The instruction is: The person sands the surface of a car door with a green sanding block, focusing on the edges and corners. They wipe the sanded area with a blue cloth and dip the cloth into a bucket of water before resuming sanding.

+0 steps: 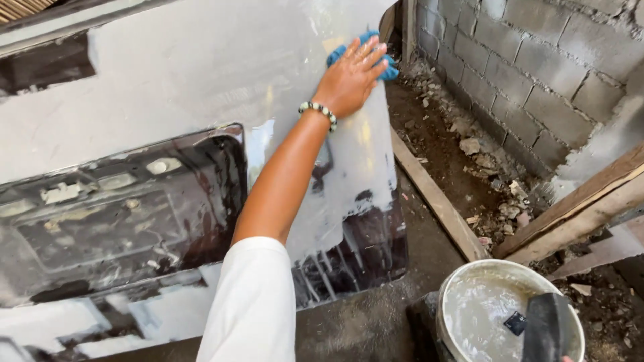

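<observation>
My left hand (349, 79) presses the blue cloth (362, 53) flat against the grey panel (188, 74), fingers spread; my right hand is barely visible, grip untellable.

Your right hand (353, 75) covers most of the blue cloth (349, 50), and the bottom edge cuts off the bucket (469, 275) and black block (547, 328).

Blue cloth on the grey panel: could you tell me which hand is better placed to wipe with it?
Left. The left hand lies flat on the blue cloth against the panel; the right hand barely shows, low beside the black block over the bucket.
</observation>
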